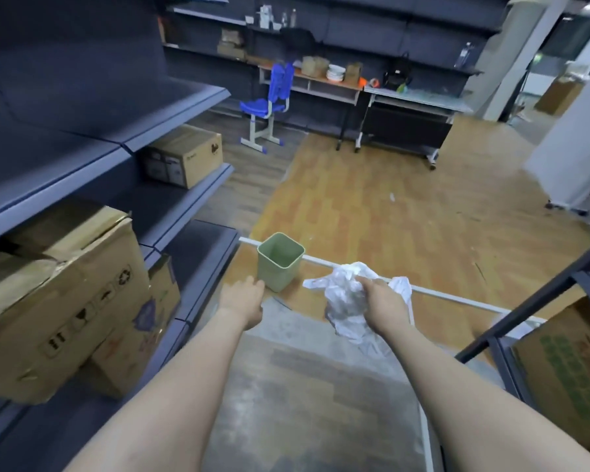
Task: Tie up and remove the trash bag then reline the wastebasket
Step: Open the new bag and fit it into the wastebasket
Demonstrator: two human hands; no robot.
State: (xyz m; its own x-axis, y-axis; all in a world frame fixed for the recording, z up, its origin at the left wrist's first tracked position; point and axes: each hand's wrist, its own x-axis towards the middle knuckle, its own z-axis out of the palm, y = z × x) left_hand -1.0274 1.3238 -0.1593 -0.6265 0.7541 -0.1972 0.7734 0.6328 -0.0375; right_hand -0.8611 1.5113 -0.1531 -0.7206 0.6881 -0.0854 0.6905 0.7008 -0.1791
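Left hand (242, 299): arm outstretched, fingers loosely curled, holding nothing, just beside the green wastebasket (280, 261).
Right hand (383, 303): arm outstretched, clenched around the white trash bag (346, 303).

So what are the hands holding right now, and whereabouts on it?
The right hand grips the white trash bag by its bunched top. The left hand holds nothing.

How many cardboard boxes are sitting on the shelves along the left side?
3. One box sits on the middle shelf farther back; a big crumpled box sits lower down nearest the camera; a smaller box is tucked beside it. Others may be hidden behind them.
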